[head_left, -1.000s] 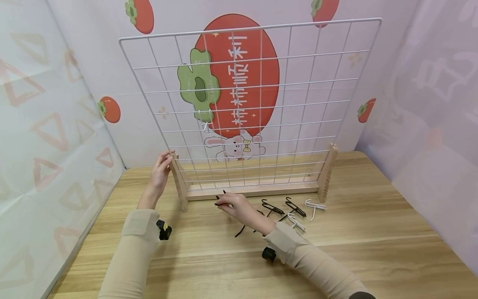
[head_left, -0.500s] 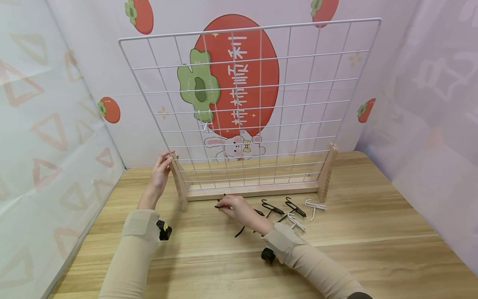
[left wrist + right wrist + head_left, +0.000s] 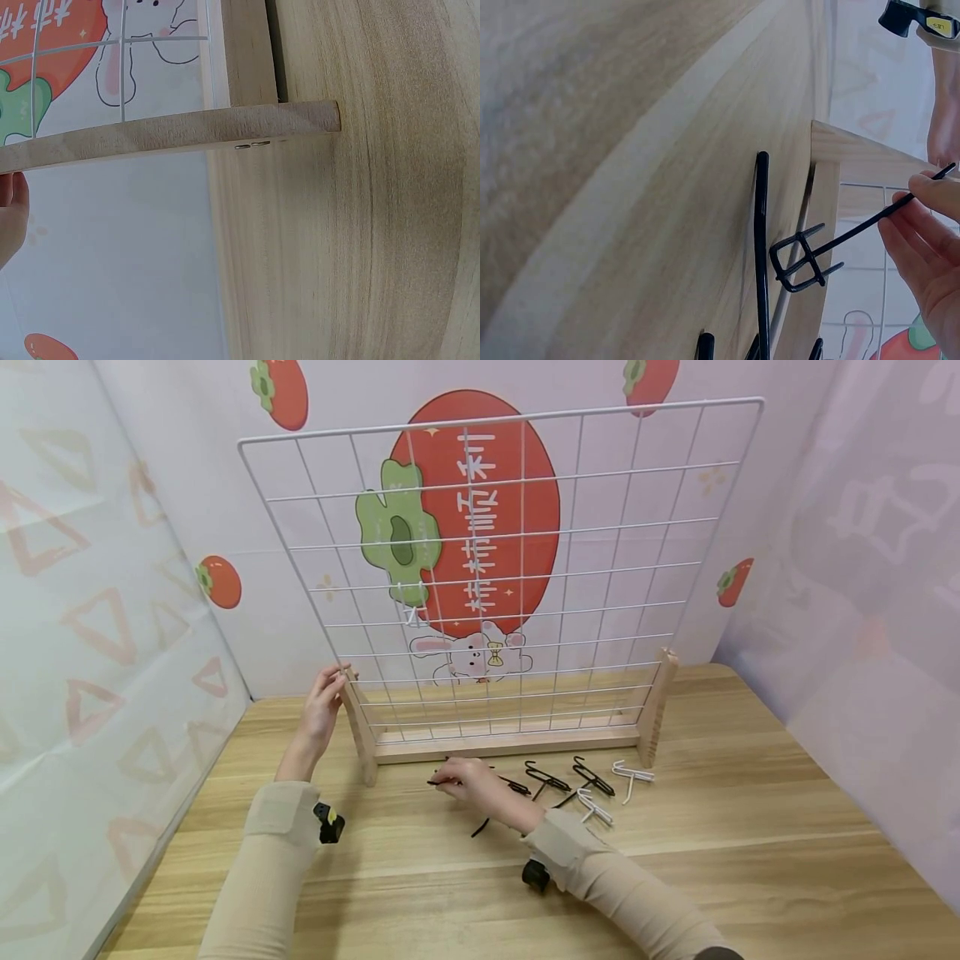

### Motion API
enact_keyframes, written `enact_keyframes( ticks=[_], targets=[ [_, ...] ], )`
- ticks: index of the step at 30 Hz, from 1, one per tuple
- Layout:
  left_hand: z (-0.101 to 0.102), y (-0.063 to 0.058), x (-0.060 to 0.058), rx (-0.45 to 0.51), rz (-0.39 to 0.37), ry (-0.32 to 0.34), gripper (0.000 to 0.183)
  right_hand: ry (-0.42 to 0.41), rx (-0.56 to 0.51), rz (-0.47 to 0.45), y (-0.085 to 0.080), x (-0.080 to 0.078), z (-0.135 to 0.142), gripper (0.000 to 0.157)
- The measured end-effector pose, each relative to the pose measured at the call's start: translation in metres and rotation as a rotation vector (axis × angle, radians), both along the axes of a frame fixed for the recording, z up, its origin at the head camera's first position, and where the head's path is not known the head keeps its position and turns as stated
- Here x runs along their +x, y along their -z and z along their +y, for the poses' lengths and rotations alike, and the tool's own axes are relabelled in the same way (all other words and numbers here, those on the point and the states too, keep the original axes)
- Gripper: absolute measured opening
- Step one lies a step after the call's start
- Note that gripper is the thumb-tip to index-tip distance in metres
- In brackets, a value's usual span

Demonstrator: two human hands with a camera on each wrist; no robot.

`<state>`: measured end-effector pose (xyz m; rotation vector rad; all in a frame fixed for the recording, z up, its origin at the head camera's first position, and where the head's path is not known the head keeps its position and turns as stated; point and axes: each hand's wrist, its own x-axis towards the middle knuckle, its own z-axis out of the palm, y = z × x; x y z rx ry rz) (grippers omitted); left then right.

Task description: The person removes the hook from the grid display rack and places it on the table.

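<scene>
My right hand (image 3: 472, 783), low in front of the wire grid's base, pinches a black wire hook (image 3: 859, 229) by its rod. In the right wrist view the hook's square, two-pronged end points away from the fingers. My left hand (image 3: 322, 702) grips the top of the left wooden upright (image 3: 358, 727) of the stand. At the edge of the left wrist view only part of that hand (image 3: 11, 221) shows. A white wire grid (image 3: 570, 531) stands upright in the wooden base (image 3: 517, 743). One white hook (image 3: 412, 610) hangs on it, left of the middle.
To the right of my right hand lie several loose hooks on the table (image 3: 420, 893): black hooks (image 3: 592, 775) and white hooks (image 3: 633, 772). My right forearm partly covers some. A printed backdrop (image 3: 180, 635) rises behind the grid.
My right hand has lowered slightly towards the table, with the pinched black hook moving along. The left hand keeps its grip on the upright.
</scene>
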<state>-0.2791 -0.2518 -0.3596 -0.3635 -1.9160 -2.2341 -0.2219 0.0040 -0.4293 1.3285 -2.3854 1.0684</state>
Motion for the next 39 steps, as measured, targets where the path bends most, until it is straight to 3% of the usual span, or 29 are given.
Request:
enact_keyframes(
  ticks=[10,28,39],
  targets=[
    [0.0006,-0.0007,-0.0002,0.008,-0.006,-0.004,0.021,0.017,0.086,-0.128,0.0003,0.0021,-0.0031,0.013],
    [0.0003,0.0004,0.0000,0.008,0.006,-0.001,0.020,-0.001,0.121,-0.059,-0.0017,0.0043,-0.0065,0.009],
    [0.0005,0.0005,-0.0005,0.002,0.011,0.000,0.021,-0.015,0.218,-0.102,-0.0033,0.0075,-0.0092,0.009]
  ],
)
